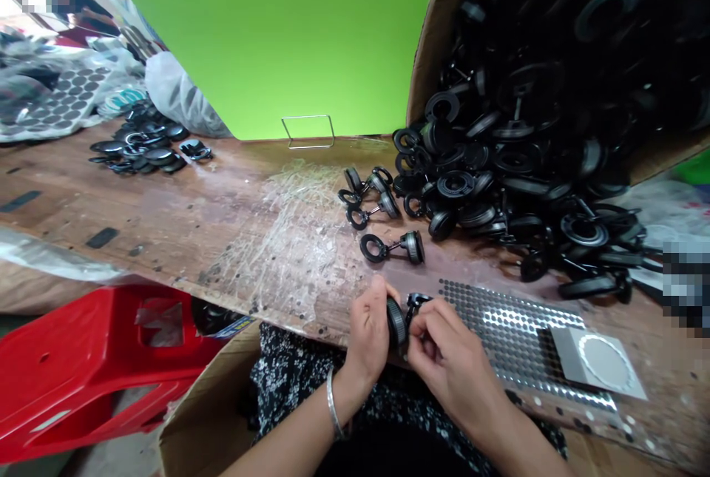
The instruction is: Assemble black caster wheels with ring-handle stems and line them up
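The disc [396,323] is black, thick and round, with a finely ribbed rim that catches a greyish shine. It is held up on edge, tilted slightly, at the near edge of the table [310,255]. Just beside it is the clip [416,303], small, glossy black and curved, its lower part hidden. Whether the two are joined cannot be made out.

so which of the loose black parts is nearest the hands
The part lying alone just beyond the left hand, its ring to the left; the small cluster behind it and the big pile lie farther off.
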